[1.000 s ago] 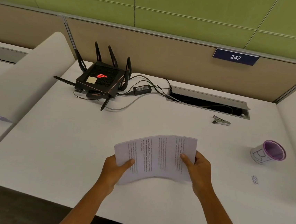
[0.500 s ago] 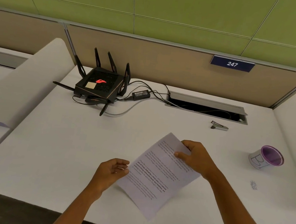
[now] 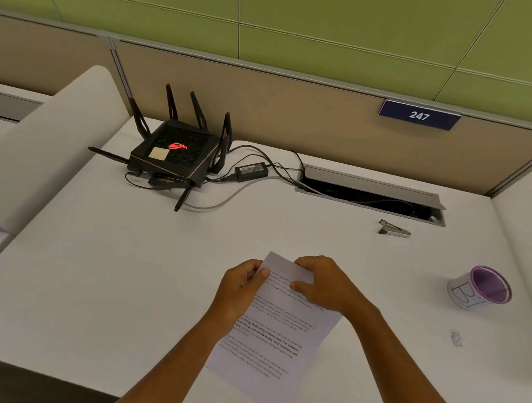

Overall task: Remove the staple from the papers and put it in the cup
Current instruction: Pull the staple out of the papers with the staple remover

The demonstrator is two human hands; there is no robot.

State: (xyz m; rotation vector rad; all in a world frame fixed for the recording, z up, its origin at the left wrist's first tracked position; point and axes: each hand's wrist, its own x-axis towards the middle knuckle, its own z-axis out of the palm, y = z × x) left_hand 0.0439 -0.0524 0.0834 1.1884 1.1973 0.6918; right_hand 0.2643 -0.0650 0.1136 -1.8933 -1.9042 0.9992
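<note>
Printed white papers point(image 3: 274, 338) lie lengthwise in front of me over the white desk point(image 3: 120, 284), their far corner raised. My left hand point(image 3: 238, 291) pinches the left side of that top end, thumb on the sheet. My right hand point(image 3: 325, 285) grips the top right part with curled fingers. The staple itself is too small to make out. A white cup point(image 3: 480, 288) with a purple rim and inside stands at the right, apart from both hands. A small metal staple remover point(image 3: 394, 230) lies farther back on the desk.
A black router point(image 3: 174, 156) with antennas sits at the back left with a power brick point(image 3: 251, 169) and cables. An open cable slot point(image 3: 372, 198) runs along the back. White dividers flank the desk on both sides. A small scribble mark point(image 3: 456, 337) is on the desk at the right.
The papers have been turned from crosswise to lengthwise. My left hand let go of the lower edge and moved up to the top end, beside my right hand.
</note>
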